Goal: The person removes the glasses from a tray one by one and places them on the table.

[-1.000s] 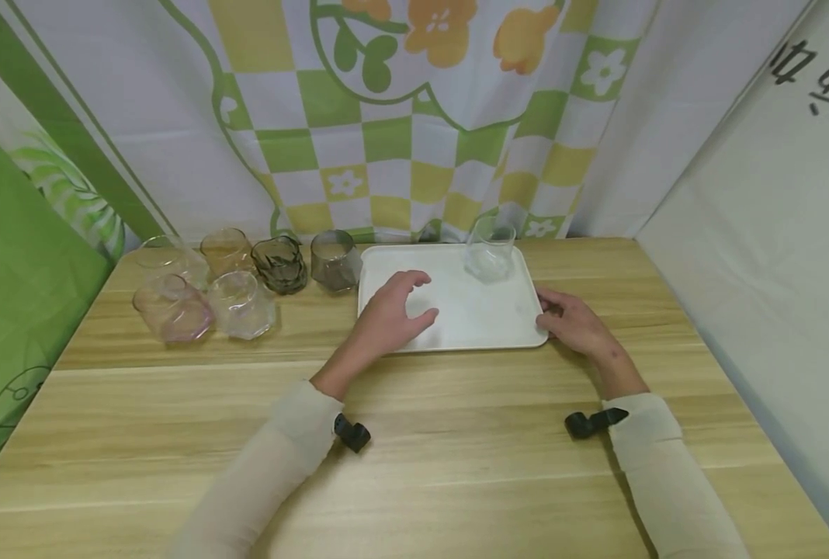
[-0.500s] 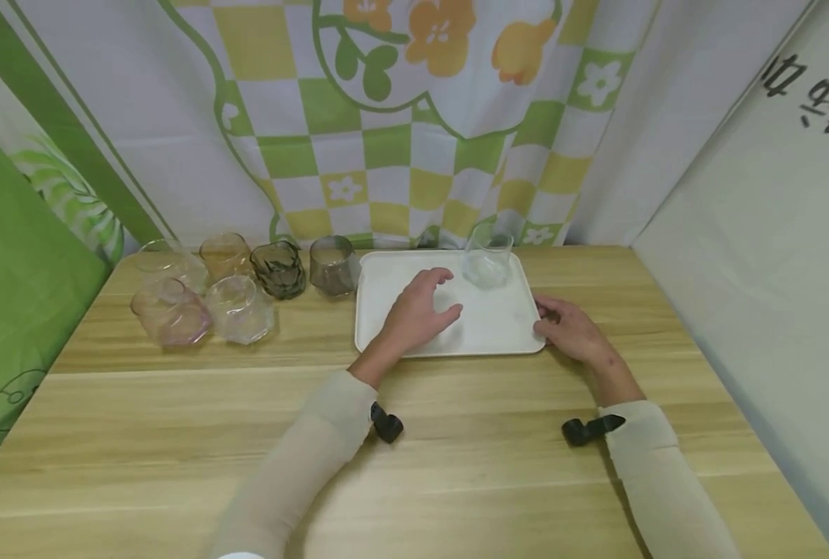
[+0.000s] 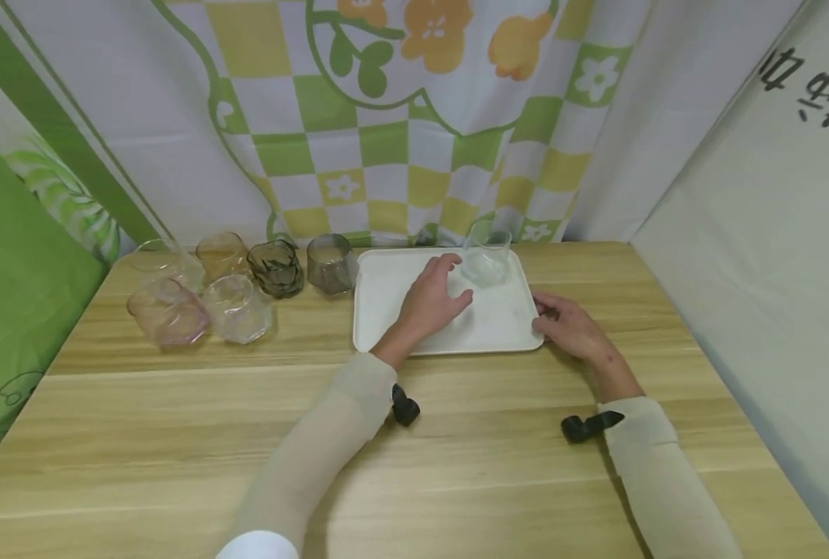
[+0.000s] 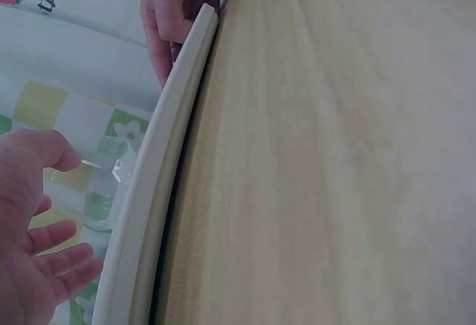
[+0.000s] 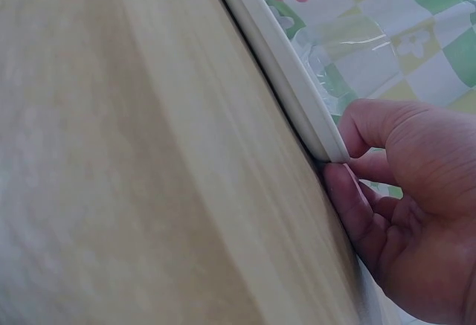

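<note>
A white rectangular tray (image 3: 505, 322) lies flat on the wooden table, with one clear drinking glass (image 3: 487, 264) upright at its back right. My left hand (image 3: 428, 303) hovers over the tray just left of that glass, thumb and fingers spread and curved, holding nothing. In the left wrist view a gap shows between the left hand (image 4: 33, 228) and the glass (image 4: 121, 172). At the tray's right edge my right hand (image 3: 574, 328) pinches the rim. The right wrist view shows the tray's corner (image 5: 327, 143) between the thumb and fingers of the right hand (image 5: 424, 198).
Left of the tray stand several glasses: a grey one (image 3: 331, 265), a dark wavy one (image 3: 276, 269), an amber one (image 3: 222, 256), a pink-tinted one (image 3: 168, 312), a faceted clear one (image 3: 238, 309) and a thin-rimmed clear one (image 3: 166, 264). A patterned curtain (image 3: 386, 147) hangs behind the table.
My left hand has moved rightward and slightly back over the tray, closer to the clear glass. My right hand stays at the tray's edge, and the glasses have not moved.
</note>
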Demonstrator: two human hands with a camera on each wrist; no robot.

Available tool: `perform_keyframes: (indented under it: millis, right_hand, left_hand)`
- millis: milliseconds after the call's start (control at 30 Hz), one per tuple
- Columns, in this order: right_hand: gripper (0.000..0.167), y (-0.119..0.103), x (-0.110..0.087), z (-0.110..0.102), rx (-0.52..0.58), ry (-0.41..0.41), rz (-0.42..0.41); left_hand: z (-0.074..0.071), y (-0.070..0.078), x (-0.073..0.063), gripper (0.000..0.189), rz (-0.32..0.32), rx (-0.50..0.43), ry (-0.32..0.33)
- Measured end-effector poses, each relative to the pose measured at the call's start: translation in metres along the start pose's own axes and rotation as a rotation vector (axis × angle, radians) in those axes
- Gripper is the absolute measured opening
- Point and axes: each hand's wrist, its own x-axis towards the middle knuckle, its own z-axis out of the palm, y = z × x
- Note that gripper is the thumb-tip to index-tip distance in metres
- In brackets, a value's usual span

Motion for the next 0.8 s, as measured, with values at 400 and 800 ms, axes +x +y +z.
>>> perform_keyframes:
  millis: [400,800]
  right_hand:
    - [0.063,-0.002,0.000,-0.002,-0.005,0.011,0.007]
    - [0.062,-0.001,0.000,-0.003,0.016,0.000,-0.005]
  left_hand:
    - [0.022,0.002,0.026,0.078,-0.037,-0.086,0.058]
    - [0.034,0.000,0.042,0.088,-0.098,-0.136,0.082]
